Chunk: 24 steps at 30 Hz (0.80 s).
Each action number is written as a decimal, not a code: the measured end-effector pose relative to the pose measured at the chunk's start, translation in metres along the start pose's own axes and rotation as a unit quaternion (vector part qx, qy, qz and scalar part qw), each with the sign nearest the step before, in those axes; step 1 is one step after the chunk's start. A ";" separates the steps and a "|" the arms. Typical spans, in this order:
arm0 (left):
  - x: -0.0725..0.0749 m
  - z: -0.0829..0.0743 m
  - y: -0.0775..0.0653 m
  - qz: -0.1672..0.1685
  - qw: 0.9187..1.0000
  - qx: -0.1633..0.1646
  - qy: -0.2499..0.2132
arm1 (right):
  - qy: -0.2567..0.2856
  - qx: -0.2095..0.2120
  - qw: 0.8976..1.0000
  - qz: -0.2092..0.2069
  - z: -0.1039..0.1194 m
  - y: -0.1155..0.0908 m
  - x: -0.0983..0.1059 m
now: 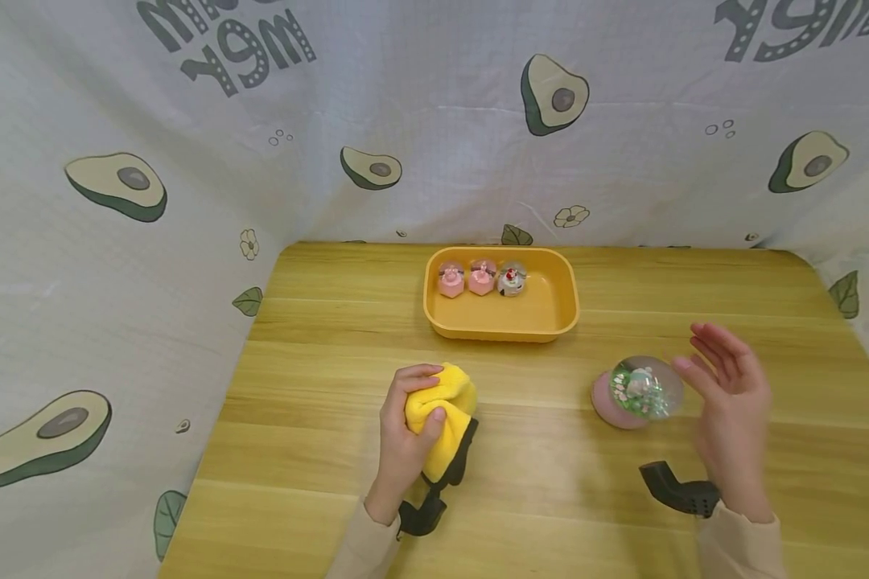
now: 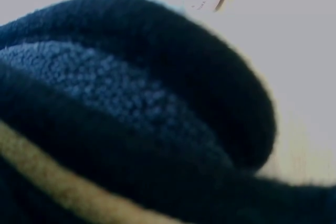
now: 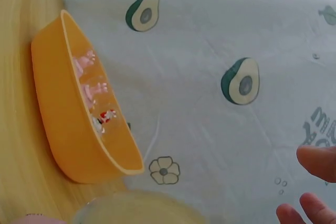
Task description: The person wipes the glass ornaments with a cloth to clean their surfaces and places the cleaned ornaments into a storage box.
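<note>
My left hand (image 1: 404,434) grips a bunched yellow cloth (image 1: 445,402) with a dark edge, thumb and fingers curled round it above the table. Dark folds of the cloth (image 2: 131,145) fill most of the left wrist view. On the right stands a snow globe (image 1: 646,388) with a pink base (image 1: 611,406) and white and green bits inside its clear dome. Just right of the dome, my right hand (image 1: 735,410) is raised with fingers spread apart and nothing in its grasp. Whether the thumb touches the dome, I cannot tell.
A yellow-orange tray (image 1: 543,326) stands toward the back of the wooden table (image 1: 319,386). Three small globes (image 1: 481,277) sit in its left part. An avocado-print curtain (image 1: 449,121) hangs behind the table. Black straps (image 1: 681,490) are at the wrists.
</note>
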<state>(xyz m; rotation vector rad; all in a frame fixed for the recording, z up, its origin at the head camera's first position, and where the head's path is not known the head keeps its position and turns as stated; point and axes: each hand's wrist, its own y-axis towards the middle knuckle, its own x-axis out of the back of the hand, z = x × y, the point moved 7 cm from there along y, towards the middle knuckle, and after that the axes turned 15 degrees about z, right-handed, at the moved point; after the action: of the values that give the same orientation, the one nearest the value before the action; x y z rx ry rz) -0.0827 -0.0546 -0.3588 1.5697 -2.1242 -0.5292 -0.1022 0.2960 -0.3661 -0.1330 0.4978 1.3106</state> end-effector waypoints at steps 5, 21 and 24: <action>0.000 0.000 0.000 0.002 1.000 -0.001 0.002 | -0.017 -0.007 1.000 -0.012 -0.002 -0.008 0.013; 0.000 -0.001 -0.001 0.003 1.000 -0.005 0.012 | -0.035 -0.032 0.998 0.032 -0.028 -0.028 0.036; -0.001 -0.001 -0.001 0.003 1.000 -0.003 0.014 | -0.029 -0.029 0.998 0.054 -0.035 -0.031 0.037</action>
<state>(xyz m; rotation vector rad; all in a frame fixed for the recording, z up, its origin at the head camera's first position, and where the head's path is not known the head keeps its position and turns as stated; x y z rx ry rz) -0.0813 -0.0544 -0.3590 1.5584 -2.1044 -0.5091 -0.0765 0.3078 -0.4185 -0.1175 0.4224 1.4315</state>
